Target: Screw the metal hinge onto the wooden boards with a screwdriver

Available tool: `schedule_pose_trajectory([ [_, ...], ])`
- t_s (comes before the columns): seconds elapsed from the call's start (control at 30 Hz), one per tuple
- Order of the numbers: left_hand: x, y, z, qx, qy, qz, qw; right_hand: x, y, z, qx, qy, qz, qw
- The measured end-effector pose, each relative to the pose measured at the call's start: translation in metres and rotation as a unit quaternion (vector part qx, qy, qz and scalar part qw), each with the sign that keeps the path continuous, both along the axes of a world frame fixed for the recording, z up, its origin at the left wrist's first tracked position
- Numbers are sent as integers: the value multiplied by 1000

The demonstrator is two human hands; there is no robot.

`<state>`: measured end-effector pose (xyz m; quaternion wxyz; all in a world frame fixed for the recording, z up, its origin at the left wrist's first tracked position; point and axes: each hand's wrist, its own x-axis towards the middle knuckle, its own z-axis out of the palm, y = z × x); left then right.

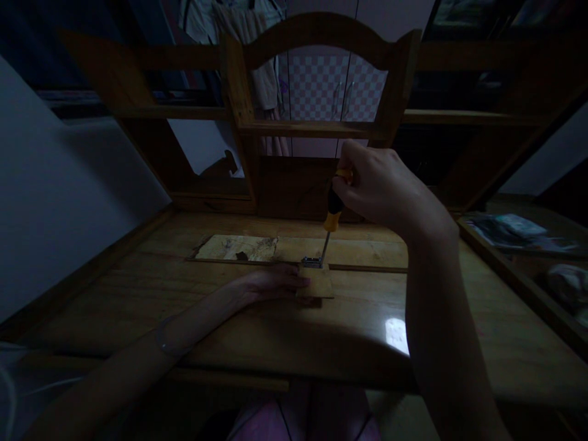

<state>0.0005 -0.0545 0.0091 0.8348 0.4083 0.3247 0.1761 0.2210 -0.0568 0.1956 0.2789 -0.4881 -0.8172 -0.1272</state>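
My right hand is closed around the yellow and black handle of a screwdriver, which stands nearly upright with its shaft pointing down. The screwdriver's tip meets a small metal fitting, perhaps a hinge, at the far edge of a small wooden board. My left hand lies low on the desk, its fingers gripping the left side of that board. The exact spot where the tip sits is too dark and small to make out.
The wooden desk has a long seam and a pale peeled patch. An open wooden shelf rises along its back. To the right, a tray-like side compartment holds plastic-wrapped items. A white wall borders the left.
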Motion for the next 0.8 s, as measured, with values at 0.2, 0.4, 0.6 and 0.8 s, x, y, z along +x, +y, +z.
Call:
schedule_pose_trajectory([
  [0.2, 2, 0, 0, 4, 11, 6, 1000, 1, 2, -4, -4, -16, -3, 1000],
  [0.4, 1, 1, -3, 4, 6, -1, 1000, 3, 5, -6, -2, -19, -9, 1000],
  [0.6, 1, 1, -2, -1, 18, 9, 1000, 2, 4, -6, -8, -15, -18, 1000],
  [0.8, 0, 2, -4, 2, 3, -2, 1000, 3, 6, -8, 3, -13, -16, 1000],
])
